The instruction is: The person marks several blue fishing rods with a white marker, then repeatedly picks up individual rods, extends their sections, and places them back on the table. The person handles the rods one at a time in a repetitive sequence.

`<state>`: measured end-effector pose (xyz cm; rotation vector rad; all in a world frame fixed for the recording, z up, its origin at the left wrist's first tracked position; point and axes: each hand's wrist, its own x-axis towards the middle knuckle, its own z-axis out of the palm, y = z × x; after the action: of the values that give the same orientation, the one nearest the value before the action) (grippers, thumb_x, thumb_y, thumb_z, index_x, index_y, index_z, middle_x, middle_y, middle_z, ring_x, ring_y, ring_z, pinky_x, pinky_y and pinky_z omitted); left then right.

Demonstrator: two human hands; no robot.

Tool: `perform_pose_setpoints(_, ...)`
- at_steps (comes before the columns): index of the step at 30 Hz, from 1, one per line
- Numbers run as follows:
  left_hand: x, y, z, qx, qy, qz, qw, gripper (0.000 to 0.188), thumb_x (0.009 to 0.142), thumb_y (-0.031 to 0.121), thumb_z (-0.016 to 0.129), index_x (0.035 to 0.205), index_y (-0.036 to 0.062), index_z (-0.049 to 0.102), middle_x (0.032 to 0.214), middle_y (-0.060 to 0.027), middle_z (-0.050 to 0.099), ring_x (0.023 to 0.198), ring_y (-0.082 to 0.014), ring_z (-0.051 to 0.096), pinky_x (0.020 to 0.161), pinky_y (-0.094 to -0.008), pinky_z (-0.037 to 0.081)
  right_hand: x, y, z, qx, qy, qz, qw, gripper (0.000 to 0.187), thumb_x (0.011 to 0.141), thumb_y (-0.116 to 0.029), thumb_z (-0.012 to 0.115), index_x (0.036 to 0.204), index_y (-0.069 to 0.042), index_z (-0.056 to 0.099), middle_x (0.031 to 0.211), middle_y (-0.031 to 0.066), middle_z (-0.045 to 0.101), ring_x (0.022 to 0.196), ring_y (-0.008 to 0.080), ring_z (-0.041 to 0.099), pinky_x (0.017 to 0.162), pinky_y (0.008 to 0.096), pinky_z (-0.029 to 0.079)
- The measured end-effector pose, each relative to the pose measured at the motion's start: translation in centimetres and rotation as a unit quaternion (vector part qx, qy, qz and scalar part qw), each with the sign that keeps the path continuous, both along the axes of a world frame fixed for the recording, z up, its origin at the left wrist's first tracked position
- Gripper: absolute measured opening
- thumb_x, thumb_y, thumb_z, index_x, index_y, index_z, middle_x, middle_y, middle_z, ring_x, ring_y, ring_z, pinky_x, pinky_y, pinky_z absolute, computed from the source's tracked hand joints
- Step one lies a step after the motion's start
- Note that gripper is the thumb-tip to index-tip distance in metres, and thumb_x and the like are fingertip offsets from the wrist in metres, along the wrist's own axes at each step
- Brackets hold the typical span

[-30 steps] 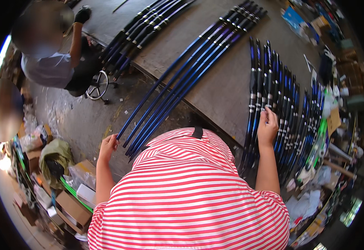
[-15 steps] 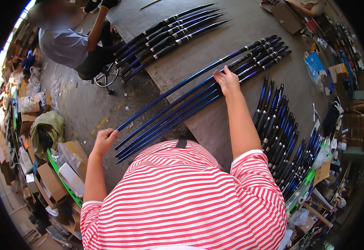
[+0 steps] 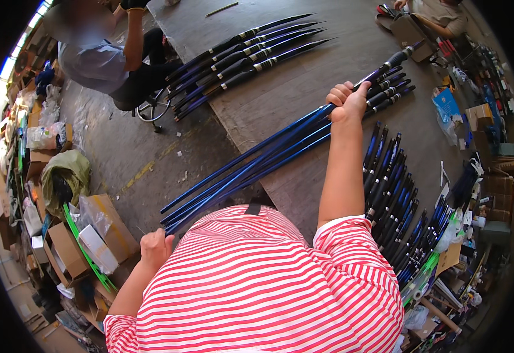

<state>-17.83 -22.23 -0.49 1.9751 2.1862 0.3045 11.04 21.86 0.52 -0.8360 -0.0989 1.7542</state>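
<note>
– Your right hand (image 3: 351,107)?
– Fingers (image 3: 338,94) wrapped around a blue-and-black rod (image 3: 397,58).
– Your left hand (image 3: 156,249)?
– Curled beside the lower rod ends; whether pinching one, cannot tell.
– Rod's position?
– Slanting across the worktop (image 3: 357,38) edge, beside similar rods (image 3: 393,100).

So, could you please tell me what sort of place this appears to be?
Probably a workshop: groups of similar slender rods lie on a large table, cardboard boxes are heaped nearby, and a co-worker sits beside the table.
</note>
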Motion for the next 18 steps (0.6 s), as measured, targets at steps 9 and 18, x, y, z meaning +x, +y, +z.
perform_pose_setpoints(9, -3.1, 1.7, 2.4, 0.137, -0.029, -0.006, 0.99, 0.032, 0.084, 0.029, 0.051, 0.065, 0.0032, 0.049, 0.054, -0.0135, 0.044, 0.048, -0.0323, 0.047, 0.045, -0.0385, 0.035, 1.4, -3.7, 8.8, 0.183, 0.162, -0.004, 0.97, 0.047, 0.088, -0.05, 0.034, 0.07, -0.007, 0.04, 0.057, 0.0001, 0.029, 0.044, 0.0082, 0.024, 0.038, 0.0215, 0.021)
perform_pose_setpoints(18, -3.6, 0.9, 2.7, 0.175, 0.046, -0.033, 0.983, 0.029, 0.082, 0.028, 0.054, 0.069, 0.0024, 0.047, 0.055, -0.0123, 0.045, 0.049, -0.0301, 0.048, 0.044, -0.0373, 0.036, 0.7, -5.6, 6.9, 0.111, -0.03, -0.163, 0.98, 0.024, 0.093, -0.028, 0.038, 0.108, -0.01, 0.04, 0.078, 0.0087, 0.051, 0.054, 0.0132, 0.044, 0.048, 0.0267, 0.04)
